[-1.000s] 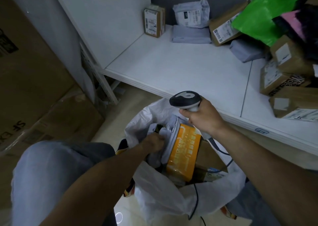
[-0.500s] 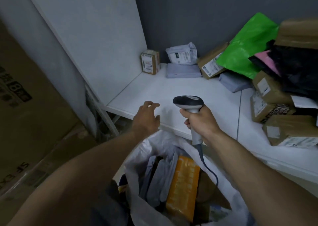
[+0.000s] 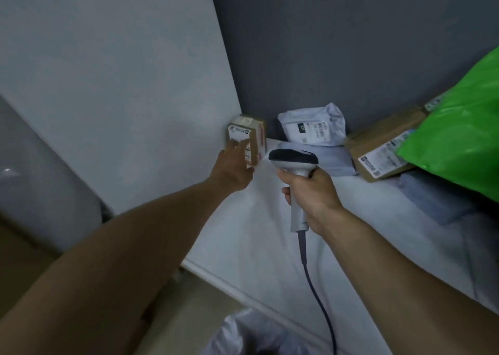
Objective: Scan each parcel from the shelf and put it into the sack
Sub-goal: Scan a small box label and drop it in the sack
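A small brown box (image 3: pixel 252 134) with a white label stands upright in the back left corner of the white shelf (image 3: pixel 259 235). My left hand (image 3: pixel 232 169) reaches it, with fingers on the labelled front and the thumb curled round its lower edge. My right hand (image 3: pixel 310 192) grips the handle of a grey barcode scanner (image 3: pixel 293 160), whose dark head points toward the box; its cable hangs down. The white sack (image 3: pixel 243 335) shows only its rim at the bottom edge.
Behind the scanner a white polybag parcel (image 3: pixel 313 127) leans on the dark wall above a flat grey parcel (image 3: pixel 336 161). To the right lie a labelled brown carton (image 3: pixel 383 152), a green bag (image 3: pixel 459 138) and a grey parcel (image 3: pixel 432 200). A white side panel (image 3: pixel 121 84) closes the left.
My left hand came out of the sack and travelled across the shelf to the small brown box in the corner. The scanner moved forward with my right hand; my view rose off the sack.
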